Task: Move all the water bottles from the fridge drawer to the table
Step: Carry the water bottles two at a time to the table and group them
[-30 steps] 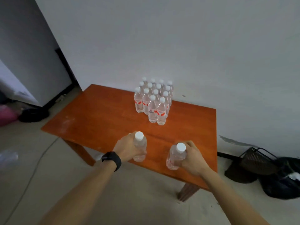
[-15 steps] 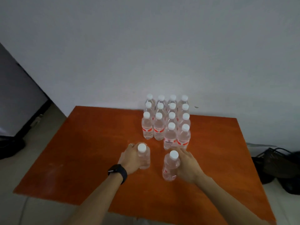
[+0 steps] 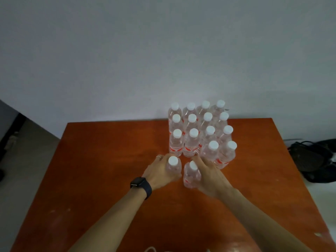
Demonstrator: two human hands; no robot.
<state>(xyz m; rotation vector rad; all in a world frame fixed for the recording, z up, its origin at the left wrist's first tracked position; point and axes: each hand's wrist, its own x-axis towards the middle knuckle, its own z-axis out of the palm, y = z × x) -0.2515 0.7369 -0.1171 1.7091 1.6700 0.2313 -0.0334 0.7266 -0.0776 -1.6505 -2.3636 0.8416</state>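
Head view. Grips one bottle per hand: left hand (image 3: pixel 160 172) wrapped round left bottle (image 3: pixel 174 167), right hand (image 3: pixel 209 177) wrapped round right bottle (image 3: pixel 191 176), both upright, at or just above table (image 3: pixel 109 160), directly before the block (image 3: pixel 200 131) of standing bottles at the far edge. Cannot tell if the bases touch the wood.

Judged step: fill the open left half of the front row. Set each base flat, slide in until just beside the neighbours, release only once steady. Mind the front pair (image 3: pixel 227 155), just beside right hand; withdraw straight back, not sideways.

Note watch (image 3: pixel 141 186) on left wrist, dark bag (image 3: pixel 312 160) on the floor right of table, grey wall (image 3: pixel 163 51) behind. Fridge drawer not in view.
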